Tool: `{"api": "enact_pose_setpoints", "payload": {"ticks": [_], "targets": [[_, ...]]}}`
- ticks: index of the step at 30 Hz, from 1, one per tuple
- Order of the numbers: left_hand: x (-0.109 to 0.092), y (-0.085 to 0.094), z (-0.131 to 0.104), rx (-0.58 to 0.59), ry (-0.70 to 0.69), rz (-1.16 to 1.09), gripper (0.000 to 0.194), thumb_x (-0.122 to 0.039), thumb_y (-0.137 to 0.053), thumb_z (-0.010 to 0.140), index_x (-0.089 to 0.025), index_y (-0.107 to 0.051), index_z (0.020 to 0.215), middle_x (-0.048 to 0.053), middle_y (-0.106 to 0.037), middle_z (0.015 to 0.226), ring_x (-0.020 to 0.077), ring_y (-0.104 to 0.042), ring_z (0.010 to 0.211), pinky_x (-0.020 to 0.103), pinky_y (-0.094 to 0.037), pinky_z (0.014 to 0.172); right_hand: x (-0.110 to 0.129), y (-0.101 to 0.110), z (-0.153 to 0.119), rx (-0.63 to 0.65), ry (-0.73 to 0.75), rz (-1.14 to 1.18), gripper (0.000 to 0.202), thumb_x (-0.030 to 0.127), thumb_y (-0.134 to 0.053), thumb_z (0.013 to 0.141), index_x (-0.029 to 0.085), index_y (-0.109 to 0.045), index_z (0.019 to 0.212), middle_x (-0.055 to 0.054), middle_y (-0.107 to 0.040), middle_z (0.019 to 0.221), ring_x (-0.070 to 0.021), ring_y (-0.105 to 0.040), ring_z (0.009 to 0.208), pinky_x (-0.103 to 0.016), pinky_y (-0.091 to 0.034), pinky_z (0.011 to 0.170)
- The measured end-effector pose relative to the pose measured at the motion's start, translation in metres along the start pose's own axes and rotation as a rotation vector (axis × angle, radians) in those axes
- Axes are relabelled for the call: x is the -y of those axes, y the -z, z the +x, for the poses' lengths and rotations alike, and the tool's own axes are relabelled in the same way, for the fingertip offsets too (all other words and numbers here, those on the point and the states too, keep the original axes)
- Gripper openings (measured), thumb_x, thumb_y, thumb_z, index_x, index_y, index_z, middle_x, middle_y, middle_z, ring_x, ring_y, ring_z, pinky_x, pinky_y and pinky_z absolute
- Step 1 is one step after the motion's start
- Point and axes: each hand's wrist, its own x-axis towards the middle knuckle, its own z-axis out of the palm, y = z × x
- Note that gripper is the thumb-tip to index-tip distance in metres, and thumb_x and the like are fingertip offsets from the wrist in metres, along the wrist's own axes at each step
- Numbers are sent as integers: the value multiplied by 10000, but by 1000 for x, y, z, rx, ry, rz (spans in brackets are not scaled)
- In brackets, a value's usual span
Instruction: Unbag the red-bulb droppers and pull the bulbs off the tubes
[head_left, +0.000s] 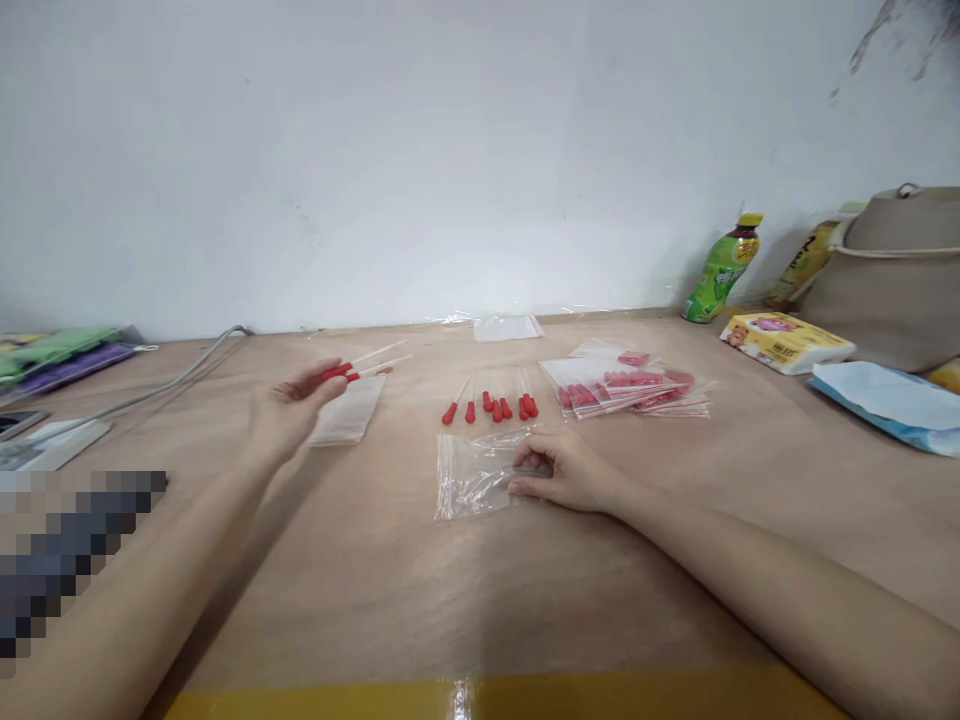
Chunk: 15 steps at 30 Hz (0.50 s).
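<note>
The left hand [306,385] pinches 2 red-bulbed droppers [337,371] between its fingers, while the right hand [566,470], half-curled, touches 1 clear zip bag [472,487], grip unclear, near 7 loose droppers [496,411] on the desk [375,590].

Two held droppers [336,371] in the left hand [306,386], one clear bag [480,482] under the right hand [568,470], seven loose droppers [496,411] between them.
</note>
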Motion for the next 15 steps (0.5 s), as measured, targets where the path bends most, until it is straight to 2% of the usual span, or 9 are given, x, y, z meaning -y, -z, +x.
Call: {"api": "enact_pose_setpoints", "payload": {"ticks": [2, 5, 7, 11, 15], "targets": [[1, -22, -9, -22, -130, 173, 326, -404, -608, 725, -203, -651, 978, 41, -676, 994, 223, -619, 954, 401, -459, 934, 0, 0, 0, -1, -3, 6, 227, 374, -671, 701, 171, -596, 768, 1, -548, 691, -109, -503, 642, -223, -387, 586], [4, -51, -23, 184, -383, 403, 278, -361, -480, 825, -233, -661, 993, 30, -651, 1058, 225, -603, 975, 385, -457, 914, -1, -1, -1, -2, 6, 9, 230, 381, -665, 706, 171, -592, 766, 0, -545, 694, -108, -501, 643, -222, -385, 585], [8, -64, -28, 309, -462, 496, 303, -350, -426, 853, -237, -659, 1010, 41, -645, 1064, 233, -604, 961, 378, -469, 875, -1, -1, 0, -7, 15, 5, 233, 387, -661, 708, 172, -591, 767, 1, -545, 696, -108, -500, 644, -222, -384, 586], [15, -77, -28, 450, -454, 530, 316, -395, -454, 847, -227, -641, 1038, 50, -631, 1091, 226, -590, 983, 356, -449, 888, 1, -1, 1, -5, 11, 4, 238, 392, -658, 712, 171, -593, 770, 3, -550, 683, -105, -497, 631, -222, -379, 581], [9, -79, -30, 485, -393, 509, 390, -434, -483, 823, -209, -587, 1124, 57, -593, 1164, 224, -560, 1045, 352, -424, 930, 1, -1, 1, -9, 16, -1, 242, 396, -659, 712, 170, -594, 769, 0, -552, 687, -108, -495, 635, -223, -378, 585]]}}
